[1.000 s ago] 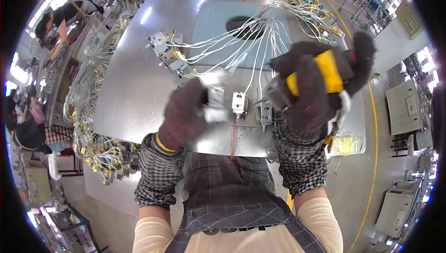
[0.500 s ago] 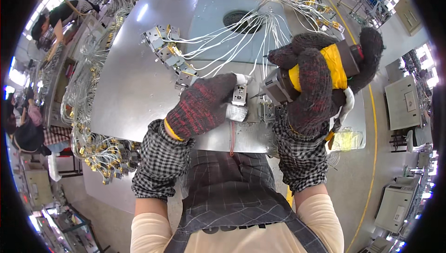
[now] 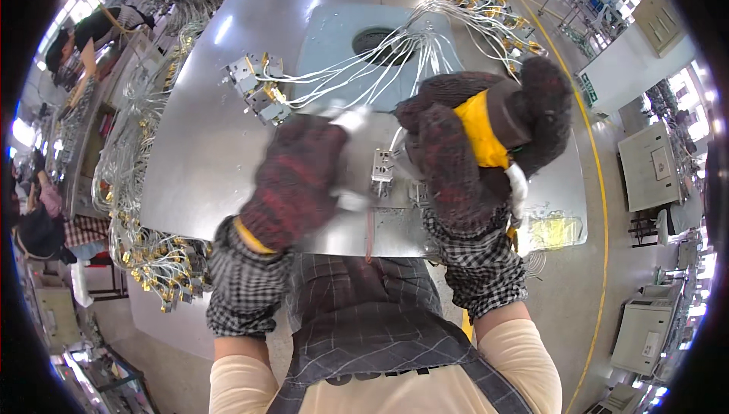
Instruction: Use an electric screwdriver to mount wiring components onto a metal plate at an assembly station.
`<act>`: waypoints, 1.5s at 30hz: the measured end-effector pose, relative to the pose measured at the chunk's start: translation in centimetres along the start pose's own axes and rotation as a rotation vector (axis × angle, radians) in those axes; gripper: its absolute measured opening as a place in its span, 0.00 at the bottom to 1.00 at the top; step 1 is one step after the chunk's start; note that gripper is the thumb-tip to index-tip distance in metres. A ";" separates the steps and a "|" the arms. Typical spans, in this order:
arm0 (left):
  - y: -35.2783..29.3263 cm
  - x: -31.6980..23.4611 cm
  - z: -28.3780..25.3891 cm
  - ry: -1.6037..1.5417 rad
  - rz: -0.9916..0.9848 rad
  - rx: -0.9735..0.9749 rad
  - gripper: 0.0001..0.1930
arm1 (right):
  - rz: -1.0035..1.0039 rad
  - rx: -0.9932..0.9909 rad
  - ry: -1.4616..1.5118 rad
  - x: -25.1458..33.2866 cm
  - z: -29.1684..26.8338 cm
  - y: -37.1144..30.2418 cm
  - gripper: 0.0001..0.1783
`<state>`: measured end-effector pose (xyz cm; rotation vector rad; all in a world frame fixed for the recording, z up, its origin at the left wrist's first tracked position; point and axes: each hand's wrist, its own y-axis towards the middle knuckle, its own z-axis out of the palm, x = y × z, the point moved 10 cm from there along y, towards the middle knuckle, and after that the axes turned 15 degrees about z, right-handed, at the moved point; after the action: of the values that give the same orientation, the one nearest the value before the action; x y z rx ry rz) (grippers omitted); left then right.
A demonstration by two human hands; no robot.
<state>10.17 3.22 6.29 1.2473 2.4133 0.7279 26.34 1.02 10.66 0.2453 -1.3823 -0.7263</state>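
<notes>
My left hand (image 3: 296, 178), in a dark red-flecked knit glove with white-wrapped fingertips, is blurred by motion. Its thumb and forefinger are apart with nothing between them, just left of a small metal connector block (image 3: 382, 165). That block stands near the front edge of the metal table. My right hand (image 3: 456, 156), gloved alike, is wrapped round a power screwdriver (image 3: 484, 127) bound with yellow tape. The tool's nose is beside the block, and its tip is hidden. Thin white cables (image 3: 357, 72) run from a cluster of metal connectors (image 3: 258, 87) at the left toward the table's middle.
Beyond the block lies a blue-grey panel with a dark round opening (image 3: 380, 45). More gold-and-silver connectors (image 3: 493, 11) lie at the far right. Cable bundles (image 3: 163, 262) hang along the left side. A yellow translucent packet (image 3: 554, 232) sits at the right corner. Another person (image 3: 95, 34) works at far left.
My left hand has let go of the metal block and moved left. My right hand has shifted left with the power screwdriver, bringing its nose against or close to the block.
</notes>
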 end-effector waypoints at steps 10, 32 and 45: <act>-3.5 5.0 2.3 -0.700 -0.181 0.025 0.28 | -0.040 0.013 0.035 0.4 -0.1 0.1 0.47; 0.2 0.3 6.3 -0.483 -0.154 0.156 0.29 | 0.034 -0.106 0.165 2.0 -0.9 0.9 0.42; -3.2 2.5 3.5 0.041 -0.106 0.328 0.29 | 0.041 0.031 0.136 0.3 -0.2 0.3 0.44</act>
<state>8.40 4.76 1.49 1.2155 2.6875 0.3388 26.63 0.99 11.05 0.2844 -1.2664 -0.6428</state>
